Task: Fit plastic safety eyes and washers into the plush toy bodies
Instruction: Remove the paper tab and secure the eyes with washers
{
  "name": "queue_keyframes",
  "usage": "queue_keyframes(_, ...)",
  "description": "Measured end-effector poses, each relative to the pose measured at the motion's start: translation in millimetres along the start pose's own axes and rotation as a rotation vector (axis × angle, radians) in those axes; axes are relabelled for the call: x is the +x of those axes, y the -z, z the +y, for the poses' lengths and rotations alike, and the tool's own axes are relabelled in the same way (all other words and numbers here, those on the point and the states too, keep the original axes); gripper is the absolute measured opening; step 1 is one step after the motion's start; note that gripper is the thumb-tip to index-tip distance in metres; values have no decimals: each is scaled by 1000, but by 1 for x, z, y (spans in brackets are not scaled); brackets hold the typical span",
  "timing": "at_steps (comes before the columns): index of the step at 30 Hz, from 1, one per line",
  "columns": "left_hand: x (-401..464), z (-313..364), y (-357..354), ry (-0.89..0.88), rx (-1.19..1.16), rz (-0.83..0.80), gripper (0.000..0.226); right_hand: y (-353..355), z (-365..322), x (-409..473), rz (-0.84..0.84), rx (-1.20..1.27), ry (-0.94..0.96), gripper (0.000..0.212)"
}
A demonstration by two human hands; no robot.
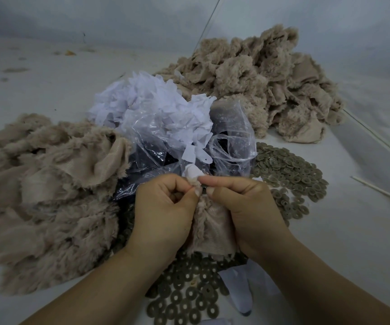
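- The left hand (pixel 166 205) has its fingers curled, with thumb and forefinger pinching the top edge of a beige plush body (pixel 209 221).
- The right hand (pixel 241 207) is curled the same way and pinches that edge from the other side; the two sets of fingertips nearly meet.
- Between the fingertips sits a small dark eye (pixel 204 189), only partly seen; whether a washer is on it cannot be told.
- The plush body hangs down between both palms, fur side and knit backing both showing, its lower edge just above the washers (pixel 189 299) scattered on the counter (pixel 353 242) near the wrists.
- More washers (pixel 287 167) lie in a heap to the right of the hands, touching a clear bag (pixel 231 137).
- The bag sits just beyond the hands and holds dark contents, too dim to identify.
- White paper scraps (pixel 151 102) are piled on and behind the bag.
- A pile of plush pieces (pixel 48 184) lies to the left, close beside the left hand.
- A second plush pile (pixel 271 83) lies farther back on the right, well apart from the hands.
- A thin pale stick (pixel 381 192) lies on the counter at the right.
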State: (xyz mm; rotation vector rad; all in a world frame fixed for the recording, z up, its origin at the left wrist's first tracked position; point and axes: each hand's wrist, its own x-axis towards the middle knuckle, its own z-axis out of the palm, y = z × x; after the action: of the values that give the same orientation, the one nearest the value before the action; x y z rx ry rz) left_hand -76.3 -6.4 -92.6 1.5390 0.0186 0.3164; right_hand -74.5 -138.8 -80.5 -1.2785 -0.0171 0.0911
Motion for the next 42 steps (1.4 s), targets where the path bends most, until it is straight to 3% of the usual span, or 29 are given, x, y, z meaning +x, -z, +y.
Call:
queue_keyframes(5,2,1,1,46,-21,-34,22,4,-3,1,-2,-50,41,28)
queue_keyframes(13,10,4,3,236,-256,-143,34,10,-4,4,8,-503,333,24)
queue_keyframes(18,9,9,4,263,-380,-164,22,20,-11,6,-125,-590,382,34)
queue_keyframes(24,6,12,3,94,-237,-160,17,22,-12,8,-58,-633,498,33)
queue_keyframes(30,5,16,4,-111,-58,-286,42,26,-10,12,-11,-758,630,33)
queue_keyframes(34,6,13,4,-369,236,-197,40,24,-10,12,-11,-830,731,30)
queue_keyframes(37,10,9,9,-582,461,-162,23,23,-8,13,-24,-825,717,27)
queue_keyframes(40,11,6,12,-661,546,-150,20,22,-7,13,-37,-796,677,27)
queue_keyframes(42,10,7,10,-593,465,-119,18,22,-8,12,-68,-786,679,31)
